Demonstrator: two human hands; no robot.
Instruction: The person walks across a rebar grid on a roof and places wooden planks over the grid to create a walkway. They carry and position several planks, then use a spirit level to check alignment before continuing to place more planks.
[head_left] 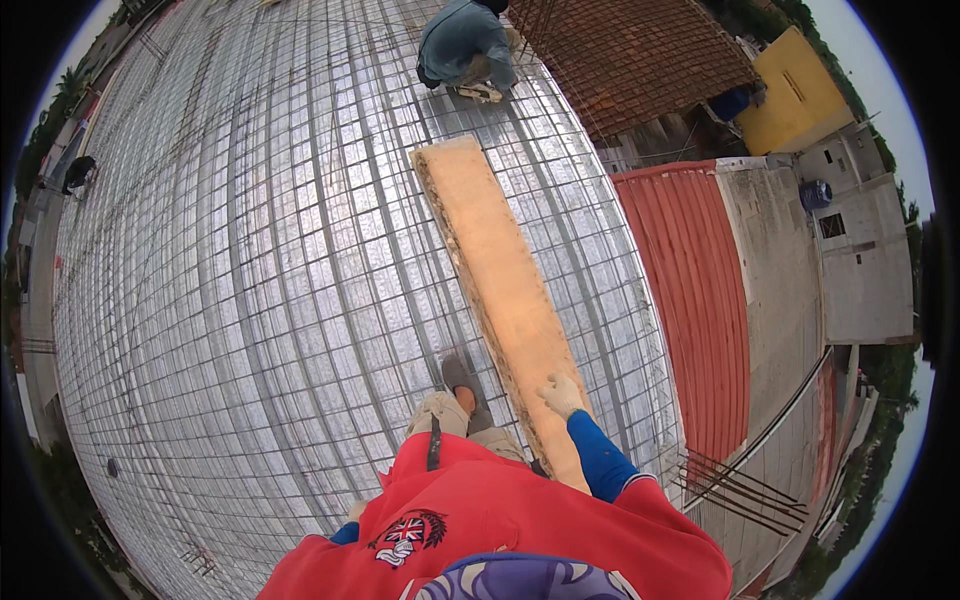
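Note:
A long wooden board (pixel 505 270) stretches from beside my right leg toward the far side, its broad face pale orange. Crusty grey material coats its left edge. My right hand (pixel 562 394), in a pale work glove, is over the near part of the board with its fingers curled in. Whether they grip the board or something small cannot be made out. My left hand (pixel 357 510) shows only as a bit of pale glove beside my red shirt. The shirt hides its fingers and anything in them.
Under my feet, a rebar mesh (pixel 300 260) covers shiny metal decking. Beyond the board a person (pixel 465 45) crouches; another person (pixel 78 175) bends at the far left. The deck ends at the right, above a red corrugated roof (pixel 690 300). Rebar ends (pixel 745 490) stick out there.

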